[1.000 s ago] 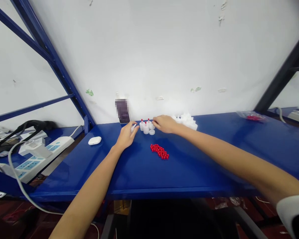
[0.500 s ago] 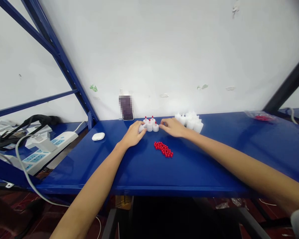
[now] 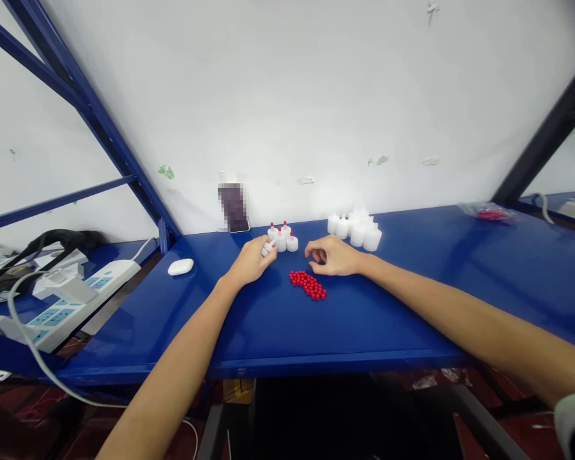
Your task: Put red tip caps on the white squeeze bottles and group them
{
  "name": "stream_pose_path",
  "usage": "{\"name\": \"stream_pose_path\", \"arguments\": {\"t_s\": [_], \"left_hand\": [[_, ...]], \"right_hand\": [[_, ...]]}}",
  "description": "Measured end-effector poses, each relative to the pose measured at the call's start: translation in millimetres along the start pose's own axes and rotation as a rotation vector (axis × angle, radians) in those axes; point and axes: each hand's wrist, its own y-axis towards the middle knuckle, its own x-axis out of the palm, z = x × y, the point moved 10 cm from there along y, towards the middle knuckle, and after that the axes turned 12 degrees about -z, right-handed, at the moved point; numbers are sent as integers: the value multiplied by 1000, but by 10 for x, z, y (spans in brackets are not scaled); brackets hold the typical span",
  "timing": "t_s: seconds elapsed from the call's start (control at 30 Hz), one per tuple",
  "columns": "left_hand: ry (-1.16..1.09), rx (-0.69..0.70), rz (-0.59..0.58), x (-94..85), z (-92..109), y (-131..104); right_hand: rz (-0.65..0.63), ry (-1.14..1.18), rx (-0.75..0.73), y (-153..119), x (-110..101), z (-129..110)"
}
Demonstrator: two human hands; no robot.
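Observation:
My left hand (image 3: pixel 252 259) is closed around a small white dropper bottle (image 3: pixel 267 249), its nozzle tilted up to the right with no red cap on it. Just beyond stand several white bottles with red caps (image 3: pixel 281 240), grouped close together. My right hand (image 3: pixel 334 255) hovers to the right of them, its fingers curled and apart with nothing visible between them. Below and left of that hand lies a patch of loose small red caps (image 3: pixel 308 285). Behind it, several uncapped white bottles (image 3: pixel 357 230) stand in a cluster.
The blue table (image 3: pixel 287 332) meets a white wall. A phone (image 3: pixel 234 207) leans there. A white earbud case (image 3: pixel 181 266) lies at left, near power strips (image 3: pixel 71 306) and cables. A plastic bag with red contents (image 3: pixel 489 213) lies at far right.
My right hand has drawn back from the capped bottles toward the loose red caps, its fingers parting. My left hand still holds its bottle. The whole view has shifted slightly.

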Motion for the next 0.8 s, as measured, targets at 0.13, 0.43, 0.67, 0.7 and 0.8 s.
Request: {"name": "stream_pose_path", "arguments": {"t_s": [0.13,0.43,0.67,0.7,0.8], "left_hand": [[0,-3,-24,-4,33,-15],[6,31,-74,100,76,5],[-31,43,-100,95,145,-13],[-36,38,-103,99,156,-14],[-67,21,-112,122,188,-10]], "right_hand": [[-148,14,0,27,127,-75],[-204,59,4,55,164,-123],[-97,133,27,78,103,-57],[-22,172,54,78,40,-21],[204,340,130,53,-116,85]]}}
